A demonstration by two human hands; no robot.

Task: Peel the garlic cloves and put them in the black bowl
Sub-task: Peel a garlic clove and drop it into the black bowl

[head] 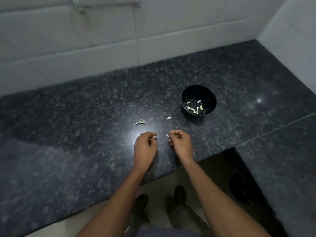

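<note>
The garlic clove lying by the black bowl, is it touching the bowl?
Apart. The head view shows bare counter between the garlic clove and the black bowl.

Both forearms are bare from the elbow down, with no sleeves, watch, rings or bands showing on the left hand [145, 147] or the right hand [181, 142]. Dark blue-grey cloth [164, 232] covers the lap at the bottom edge. Dark shoes [179, 193] are on both feet.
</note>
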